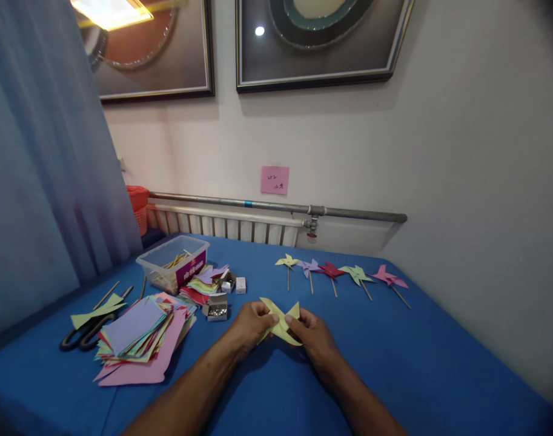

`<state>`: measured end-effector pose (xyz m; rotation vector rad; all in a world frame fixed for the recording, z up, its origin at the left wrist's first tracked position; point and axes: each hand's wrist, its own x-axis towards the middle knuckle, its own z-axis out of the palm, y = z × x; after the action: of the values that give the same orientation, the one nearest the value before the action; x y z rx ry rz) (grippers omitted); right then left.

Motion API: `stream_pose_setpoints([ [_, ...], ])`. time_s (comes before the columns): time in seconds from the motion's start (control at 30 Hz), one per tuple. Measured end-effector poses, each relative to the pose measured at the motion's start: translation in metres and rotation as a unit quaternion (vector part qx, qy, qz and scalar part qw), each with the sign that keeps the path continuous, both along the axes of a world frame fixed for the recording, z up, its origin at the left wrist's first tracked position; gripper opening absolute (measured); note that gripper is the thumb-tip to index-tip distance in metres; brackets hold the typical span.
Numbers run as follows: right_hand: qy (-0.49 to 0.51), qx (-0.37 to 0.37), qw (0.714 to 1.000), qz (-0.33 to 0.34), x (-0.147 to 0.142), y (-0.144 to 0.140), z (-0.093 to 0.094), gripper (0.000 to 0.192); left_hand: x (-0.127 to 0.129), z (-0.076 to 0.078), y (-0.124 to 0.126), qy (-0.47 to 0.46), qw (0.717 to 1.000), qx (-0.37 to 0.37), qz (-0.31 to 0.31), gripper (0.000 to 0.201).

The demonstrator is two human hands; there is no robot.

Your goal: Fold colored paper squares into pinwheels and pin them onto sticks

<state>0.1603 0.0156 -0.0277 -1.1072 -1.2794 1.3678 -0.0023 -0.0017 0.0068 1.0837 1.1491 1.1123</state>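
While the left hand (250,327) pinches one side of the yellow paper (281,327), thumb on top, the right hand (316,336) has the other side, thumb and fingers closed on it; there it sits, right between them, over the blue bench (417,363).

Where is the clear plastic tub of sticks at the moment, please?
In the head view, the tub stands on the left side of the blue table, just beyond the stack of coloured paper, with loose paper pieces close by its right end.
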Motion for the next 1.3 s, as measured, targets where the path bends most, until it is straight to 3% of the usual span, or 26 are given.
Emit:
stream_pose_setpoints([
  [0.17,0.056,-0.039,0.997,0.024,-0.002,-0.013,0.013,0.049,0.000,0.002,-0.002,0.009,1.000,0.005,-0.002,0.034],
  [0.33,0.048,-0.027,0.997,0.045,0.000,-0.021,0.023,0.038,0.004,0.003,-0.004,-0.005,1.000,0.009,-0.007,0.033],
  [0.6,0.039,-0.042,0.998,0.009,-0.001,-0.017,0.019,0.038,0.005,0.006,-0.008,-0.050,0.999,-0.010,-0.012,0.042],
  [0.83,0.039,-0.039,0.998,-0.017,-0.002,-0.016,0.016,0.035,0.003,0.005,-0.007,-0.067,0.997,0.006,-0.039,0.028],
  [1.3,0.062,-0.037,0.997,0.011,0.000,-0.017,0.016,0.038,0.003,0.001,-0.005,-0.062,0.997,0.027,-0.045,0.029],
])
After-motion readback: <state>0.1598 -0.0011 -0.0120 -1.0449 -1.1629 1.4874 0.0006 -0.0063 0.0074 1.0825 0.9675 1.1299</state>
